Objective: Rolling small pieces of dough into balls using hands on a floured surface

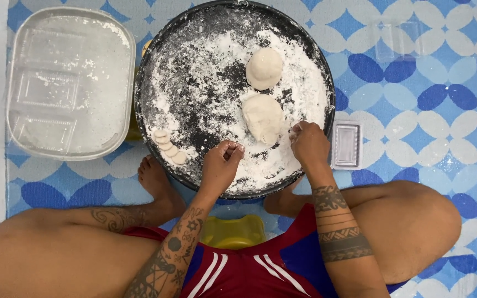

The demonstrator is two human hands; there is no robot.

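Dough-portioning step, I'd say — left hand w/ fingers curled tight, maybe on a small bit, can't tell. Right hand pinches the near dough lump just beyond its fingers, in the floured round tray. Next pinch needs a clean tear-off.

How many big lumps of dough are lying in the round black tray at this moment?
2. One dough lump lies toward the far side of the floured black tray; the other lump lies nearer, beside the right hand. None seems hidden.

Both hands low, close together: left hand fisted, fingers curled; right hand loosely closed, fingertips floury.
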